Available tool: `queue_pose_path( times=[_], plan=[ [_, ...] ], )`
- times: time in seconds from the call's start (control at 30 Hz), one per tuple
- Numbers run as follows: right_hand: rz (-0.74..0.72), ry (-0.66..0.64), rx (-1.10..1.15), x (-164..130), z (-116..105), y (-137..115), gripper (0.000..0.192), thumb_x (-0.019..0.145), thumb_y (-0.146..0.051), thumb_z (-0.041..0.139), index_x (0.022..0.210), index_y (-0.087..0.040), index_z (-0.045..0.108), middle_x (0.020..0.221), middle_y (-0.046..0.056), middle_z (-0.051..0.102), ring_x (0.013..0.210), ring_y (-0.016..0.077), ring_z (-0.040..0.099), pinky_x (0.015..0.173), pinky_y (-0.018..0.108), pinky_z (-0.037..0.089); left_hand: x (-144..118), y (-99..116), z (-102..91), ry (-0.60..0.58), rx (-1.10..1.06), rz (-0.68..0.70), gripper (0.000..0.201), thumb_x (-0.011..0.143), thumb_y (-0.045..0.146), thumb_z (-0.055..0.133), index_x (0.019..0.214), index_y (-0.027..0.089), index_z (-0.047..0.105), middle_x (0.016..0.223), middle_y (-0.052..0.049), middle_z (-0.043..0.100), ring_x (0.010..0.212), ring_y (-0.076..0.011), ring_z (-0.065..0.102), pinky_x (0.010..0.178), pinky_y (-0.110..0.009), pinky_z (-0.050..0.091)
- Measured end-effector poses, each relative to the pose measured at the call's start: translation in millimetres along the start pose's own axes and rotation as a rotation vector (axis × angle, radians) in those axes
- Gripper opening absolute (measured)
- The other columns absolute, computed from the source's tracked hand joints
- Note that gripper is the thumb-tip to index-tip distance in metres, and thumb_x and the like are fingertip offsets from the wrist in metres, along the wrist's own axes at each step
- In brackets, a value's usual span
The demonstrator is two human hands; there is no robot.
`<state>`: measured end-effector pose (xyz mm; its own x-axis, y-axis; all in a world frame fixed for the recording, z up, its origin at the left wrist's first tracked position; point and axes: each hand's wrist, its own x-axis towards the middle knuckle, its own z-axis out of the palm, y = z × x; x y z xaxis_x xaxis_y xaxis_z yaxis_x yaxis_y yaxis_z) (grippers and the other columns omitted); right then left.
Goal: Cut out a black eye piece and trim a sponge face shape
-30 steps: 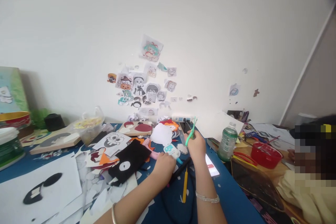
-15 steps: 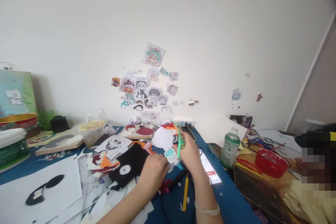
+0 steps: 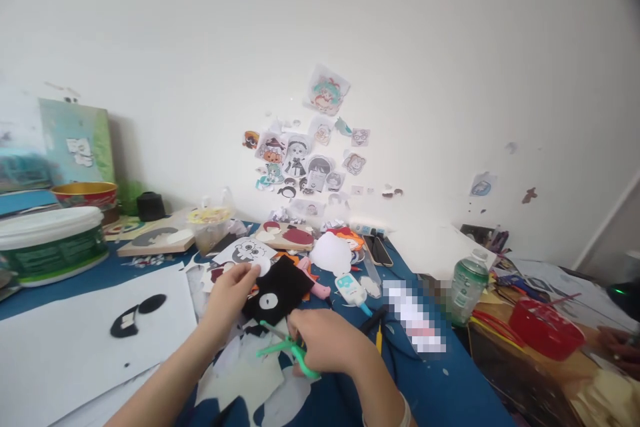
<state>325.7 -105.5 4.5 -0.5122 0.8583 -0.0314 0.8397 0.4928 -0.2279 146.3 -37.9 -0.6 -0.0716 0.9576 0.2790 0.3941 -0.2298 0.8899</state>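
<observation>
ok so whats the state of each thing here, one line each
left hand: pinching the black felt piece
black felt piece: lifted at its left edge
right hand: gripping the green scissors
green scissors: blades shut or nearly so, pointing left
water bottle: upright, capped
white tub: lid on

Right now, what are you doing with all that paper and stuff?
A person sits at a cluttered blue table doing craft work. The left hand pinches the edge of a black felt piece with a white eye shape on it. The right hand holds green scissors, blades pointing left, just below that piece. Cut-out scraps, a cartoon face printout and a green bottle lie around, and stickers cover the wall. Another person's hand shows at the far right.
</observation>
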Motion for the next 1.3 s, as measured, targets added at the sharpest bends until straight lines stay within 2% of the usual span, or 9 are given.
queue_pose_path(
  times=[0.13, 0.3, 0.37, 0.43, 0.5, 0.53, 0.67, 0.9, 1.3],
  plan=[
    [-0.027, -0.060, -0.058, 6, 6, 2, 0.034, 0.056, -0.032, 0.071, 0.084, -0.021, 0.054, 0.067, -0.002, 0.054, 0.052, 0.0126, 0.045, 0.041, 0.020, 0.026, -16, 9, 14.4, -0.159, -0.067, 0.005, 0.036, 0.074, 0.052, 0.042, 0.056, 0.020, 0.041, 0.046, 0.006, 0.040, 0.044, -0.0104, 0.038, 0.045, -0.021, 0.029],
    [-0.149, -0.256, 0.206, 4, 2, 15, 0.039, 0.054, -0.036, 0.073, 0.086, -0.020, 0.056, 0.072, -0.003, 0.056, 0.056, 0.0110, 0.051, 0.045, 0.017, 0.035, -35, 11, 33.4, -0.335, -0.111, 0.090, 0.033, 0.076, 0.048, 0.041, 0.060, 0.020, 0.045, 0.046, 0.005, 0.046, 0.047, -0.0123, 0.044, 0.050, -0.023, 0.034],
    [-0.086, -0.163, 0.269, 4, 2, 23, 0.027, 0.063, -0.033, 0.067, 0.084, -0.020, 0.057, 0.073, -0.002, 0.057, 0.060, 0.0117, 0.053, 0.049, 0.017, 0.038, -37, 8, 37.3, -0.353, -0.107, 0.105, 0.032, 0.078, 0.046, 0.041, 0.060, 0.020, 0.046, 0.047, 0.005, 0.048, 0.049, -0.0125, 0.046, 0.053, -0.023, 0.036],
    [0.118, 0.156, 0.198, 6, 4, 32, 0.014, 0.071, -0.024, 0.057, 0.085, -0.019, 0.057, 0.079, 0.000, 0.059, 0.070, 0.0146, 0.055, 0.057, 0.021, 0.040, -35, 4, 38.1, -0.343, -0.093, 0.090, 0.033, 0.079, 0.045, 0.039, 0.060, 0.020, 0.046, 0.048, 0.004, 0.051, 0.047, -0.0120, 0.045, 0.052, -0.023, 0.035],
    [0.304, 0.514, 0.032, 13, 10, 40, 0.025, 0.072, -0.011, 0.049, 0.096, -0.017, 0.055, 0.095, 0.006, 0.058, 0.090, 0.0198, 0.052, 0.073, 0.027, 0.040, -31, 1, 37.4, -0.336, -0.072, 0.068, 0.034, 0.080, 0.045, 0.037, 0.059, 0.020, 0.046, 0.049, 0.004, 0.054, 0.046, -0.0120, 0.045, 0.051, -0.023, 0.035],
    [0.358, 0.575, -0.030, 18, 13, 44, 0.036, 0.069, -0.007, 0.048, 0.104, -0.016, 0.052, 0.101, 0.008, 0.056, 0.097, 0.0219, 0.049, 0.078, 0.029, 0.039, -30, -1, 37.0, -0.335, -0.053, 0.066, 0.034, 0.080, 0.045, 0.037, 0.059, 0.020, 0.046, 0.050, 0.003, 0.055, 0.046, -0.0124, 0.046, 0.051, -0.023, 0.035],
    [0.397, 0.413, -0.138, 42, 27, 52, 0.047, 0.065, -0.014, 0.059, 0.111, -0.016, 0.050, 0.104, 0.011, 0.057, 0.098, 0.0260, 0.050, 0.077, 0.032, 0.040, -27, -4, 36.8, -0.320, 0.092, 0.125, 0.031, 0.080, 0.041, 0.037, 0.061, 0.020, 0.049, 0.054, 0.003, 0.059, 0.054, -0.0154, 0.053, 0.056, -0.025, 0.036],
    [0.450, 0.363, -0.191, 62, 33, 52, 0.038, 0.064, -0.005, 0.060, 0.102, -0.007, 0.056, 0.095, 0.017, 0.060, 0.090, 0.0283, 0.055, 0.075, 0.034, 0.041, -25, -6, 36.9, -0.327, 0.237, 0.150, 0.027, 0.079, 0.036, 0.036, 0.061, 0.020, 0.049, 0.059, 0.000, 0.061, 0.059, -0.0172, 0.056, 0.058, -0.026, 0.035],
    [0.462, 0.506, -0.257, 48, 16, 55, 0.052, 0.070, -0.002, 0.049, 0.121, -0.014, 0.047, 0.112, 0.013, 0.052, 0.097, 0.0264, 0.047, 0.082, 0.035, 0.040, -15, -12, 33.1, -0.355, 0.170, 0.056, 0.027, 0.077, 0.039, 0.038, 0.060, 0.020, 0.048, 0.064, 0.000, 0.066, 0.064, -0.0181, 0.056, 0.059, -0.026, 0.034]
  ],
)
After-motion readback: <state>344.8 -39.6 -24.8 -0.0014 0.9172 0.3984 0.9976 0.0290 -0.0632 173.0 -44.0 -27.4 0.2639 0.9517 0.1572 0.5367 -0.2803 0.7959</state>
